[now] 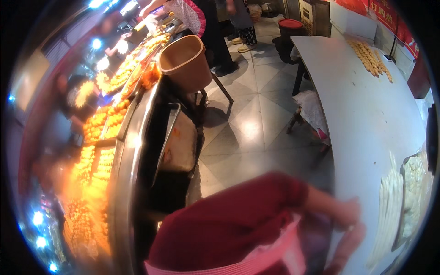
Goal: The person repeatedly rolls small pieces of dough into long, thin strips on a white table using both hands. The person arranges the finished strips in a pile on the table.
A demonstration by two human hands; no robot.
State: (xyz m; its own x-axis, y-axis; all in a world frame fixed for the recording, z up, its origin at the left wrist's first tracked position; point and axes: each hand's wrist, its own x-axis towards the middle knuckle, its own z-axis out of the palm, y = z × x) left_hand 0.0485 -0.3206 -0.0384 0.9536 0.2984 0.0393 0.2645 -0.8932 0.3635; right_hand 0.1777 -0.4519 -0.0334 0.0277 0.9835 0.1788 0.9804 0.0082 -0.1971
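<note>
My arms reach right from a dark red sleeve and pink apron, over the near edge of a long white worktable. My left hand and my right hand are close together, apparently touching. Both are blurred; their fingers, and anything between them, cannot be made out. Just right of them lie long pale dough strips side by side. Beyond the strips, a tray holds a lumpy pale dough mass.
Twisted dough sticks lie at the table's far end. Left, a metal-edged counter carries trays of golden fried twists. A brown bin stands on a legged support above tiled floor. Two people stand farther off, near a red-lidded bucket.
</note>
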